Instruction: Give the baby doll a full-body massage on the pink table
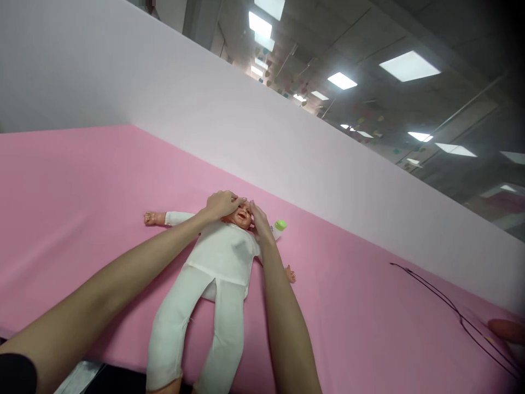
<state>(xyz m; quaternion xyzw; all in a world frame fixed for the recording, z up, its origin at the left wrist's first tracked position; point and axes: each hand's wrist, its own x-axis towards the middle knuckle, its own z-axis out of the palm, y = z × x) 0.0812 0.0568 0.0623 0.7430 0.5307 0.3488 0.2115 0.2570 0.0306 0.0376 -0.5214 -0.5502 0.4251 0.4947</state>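
Observation:
A baby doll (221, 251) in a white top and white trousers lies on its back on the pink padded surface, arms spread out. My left hand (222, 204) bends over the left side of its head, fingers together across the brow. Against the other side of the head rests my right hand (260, 218), its fingertips up by the temple. Between them the two hands cup the doll's head, covering its top and sides. A small white bottle with a green cap (280, 225) lies just right of my right hand, partly hidden behind it.
A pale wall (311, 169) rises behind the pink surface (348, 306). Thin black cables (447, 300) run across the right side. At the right edge is a brownish rounded object (506, 330) that I cannot make out. Ceiling lights show above the wall.

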